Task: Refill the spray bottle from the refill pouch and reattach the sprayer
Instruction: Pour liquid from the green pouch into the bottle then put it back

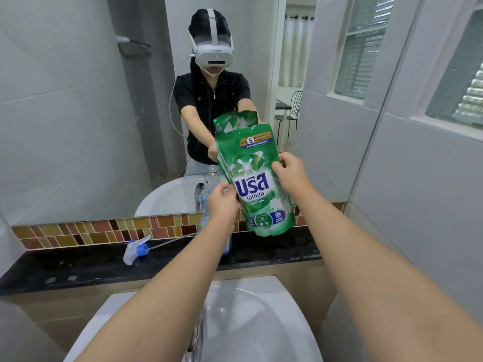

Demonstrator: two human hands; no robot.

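Observation:
A green refill pouch (257,184) is held upright in the air above the black counter (91,265), in front of the mirror. My left hand (222,205) grips its lower left edge and my right hand (290,173) grips its right edge higher up. A clear spray bottle (207,207) with no sprayer stands on the counter, mostly hidden behind my left hand and forearm. The white and blue sprayer head (137,250) lies on its side on the counter to the left, its dip tube pointing right toward the bottle.
A white sink (274,317) with a chrome faucet (196,338) sits below my arms. A large mirror (78,113) fills the wall behind the counter, above a strip of mosaic tiles (104,231). A tiled wall with a window (444,126) stands at the right.

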